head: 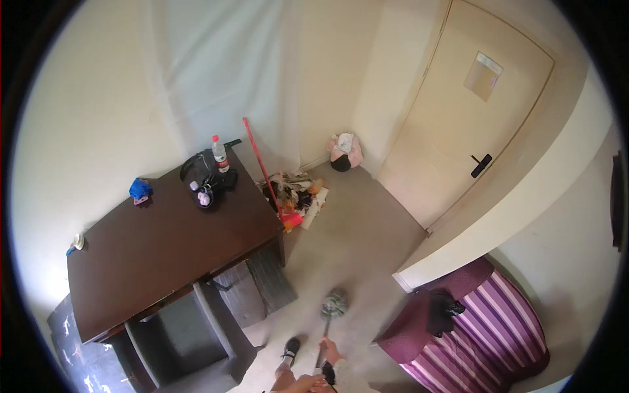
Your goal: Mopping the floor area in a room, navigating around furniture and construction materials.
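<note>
A mop with a grey-green head (335, 302) reaches forward from my body, its head on the floor just ahead of my feet. My right hand (331, 350) is wrapped around the mop's pole (326, 328) partway down. Closer to my body, my left hand (309, 383) grips the upper end of the pole. One dark shoe (291, 347) stands left of the pole; the other foot is mostly hidden behind my hands and the pole. The mop head looks slightly blurred.
Left stands a brown desk (167, 236) with a bottle (220, 156), belt and small items; a dark chair (182, 329) fronts it. Beyond lie a rubbish heap (292, 189) and red-handled broom (260, 159). A striped sofa (481, 334) holds a black bag (442, 314), near a door (457, 113).
</note>
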`<control>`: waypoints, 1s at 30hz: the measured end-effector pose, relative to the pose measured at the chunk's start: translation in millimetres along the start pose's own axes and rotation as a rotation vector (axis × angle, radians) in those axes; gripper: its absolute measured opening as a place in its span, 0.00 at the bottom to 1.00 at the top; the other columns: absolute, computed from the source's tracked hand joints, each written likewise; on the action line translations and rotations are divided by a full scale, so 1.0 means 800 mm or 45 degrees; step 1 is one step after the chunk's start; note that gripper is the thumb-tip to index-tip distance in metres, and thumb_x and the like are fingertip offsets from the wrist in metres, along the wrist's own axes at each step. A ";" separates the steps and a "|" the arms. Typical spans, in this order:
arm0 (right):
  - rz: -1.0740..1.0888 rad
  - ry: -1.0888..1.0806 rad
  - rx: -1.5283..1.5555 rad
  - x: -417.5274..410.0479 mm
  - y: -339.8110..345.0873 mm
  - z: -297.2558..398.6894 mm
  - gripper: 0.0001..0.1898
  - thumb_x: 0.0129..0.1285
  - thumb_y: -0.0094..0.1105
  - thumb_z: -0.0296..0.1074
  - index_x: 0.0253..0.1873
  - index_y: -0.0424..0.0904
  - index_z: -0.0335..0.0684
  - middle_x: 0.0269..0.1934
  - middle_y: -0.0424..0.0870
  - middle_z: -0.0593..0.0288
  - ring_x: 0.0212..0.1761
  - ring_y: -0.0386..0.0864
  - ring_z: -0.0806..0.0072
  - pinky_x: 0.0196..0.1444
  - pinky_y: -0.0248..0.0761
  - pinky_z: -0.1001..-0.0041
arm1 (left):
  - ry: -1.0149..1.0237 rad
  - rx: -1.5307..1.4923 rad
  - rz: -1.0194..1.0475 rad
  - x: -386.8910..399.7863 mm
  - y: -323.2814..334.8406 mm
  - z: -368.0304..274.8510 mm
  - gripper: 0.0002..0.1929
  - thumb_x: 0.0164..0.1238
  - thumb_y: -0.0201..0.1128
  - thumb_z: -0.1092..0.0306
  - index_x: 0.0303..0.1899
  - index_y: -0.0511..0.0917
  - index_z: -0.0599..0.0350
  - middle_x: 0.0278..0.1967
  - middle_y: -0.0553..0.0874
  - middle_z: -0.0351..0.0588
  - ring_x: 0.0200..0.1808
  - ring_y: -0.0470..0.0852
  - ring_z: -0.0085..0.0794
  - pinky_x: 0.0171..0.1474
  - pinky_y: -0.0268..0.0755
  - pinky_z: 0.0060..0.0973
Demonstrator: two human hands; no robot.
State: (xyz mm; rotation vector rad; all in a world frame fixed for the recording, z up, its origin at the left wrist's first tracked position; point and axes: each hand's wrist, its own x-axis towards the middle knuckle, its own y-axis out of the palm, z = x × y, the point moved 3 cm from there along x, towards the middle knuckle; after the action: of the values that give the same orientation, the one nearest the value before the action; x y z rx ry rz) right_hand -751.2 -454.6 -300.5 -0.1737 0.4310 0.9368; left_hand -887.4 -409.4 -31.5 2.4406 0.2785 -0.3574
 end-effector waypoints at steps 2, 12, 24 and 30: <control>0.010 0.109 0.254 0.034 0.056 0.022 0.04 0.54 0.47 0.30 0.30 0.64 0.39 0.20 0.69 0.64 0.20 0.67 0.78 0.23 0.61 0.81 | -0.210 -0.237 -0.152 0.004 -0.041 0.005 0.03 0.57 0.49 0.72 0.27 0.66 0.59 0.19 0.66 0.37 0.21 0.64 0.18 0.23 0.56 0.15; -0.011 0.454 0.998 0.123 0.170 0.073 0.11 0.55 0.46 0.40 0.22 0.65 0.43 0.14 0.66 0.69 0.13 0.62 0.82 0.17 0.56 0.82 | -0.711 -0.786 -0.584 0.012 -0.127 -0.051 0.06 0.56 0.51 0.72 0.27 0.66 0.64 0.21 0.68 0.39 0.16 0.60 0.16 0.16 0.51 0.14; -0.557 0.331 0.536 0.013 0.034 0.041 0.12 0.53 0.48 0.42 0.23 0.67 0.42 0.14 0.67 0.66 0.14 0.64 0.82 0.16 0.58 0.83 | -0.284 -0.558 -0.076 0.021 -0.067 -0.009 0.06 0.59 0.50 0.69 0.26 0.67 0.59 0.19 0.67 0.37 0.20 0.65 0.18 0.21 0.57 0.12; -0.638 0.401 0.722 0.049 0.027 0.017 0.11 0.54 0.47 0.42 0.24 0.67 0.42 0.15 0.67 0.66 0.14 0.65 0.79 0.17 0.59 0.80 | -1.006 -1.011 -0.226 0.050 -0.116 -0.020 0.07 0.59 0.47 0.71 0.24 0.61 0.59 0.18 0.61 0.35 0.12 0.54 0.11 0.12 0.43 0.09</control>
State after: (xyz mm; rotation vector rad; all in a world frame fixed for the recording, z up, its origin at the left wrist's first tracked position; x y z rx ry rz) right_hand -745.1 -408.5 -304.1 0.0913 0.8802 0.2694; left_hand -873.1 -324.0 -85.9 1.3696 0.2219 -1.0223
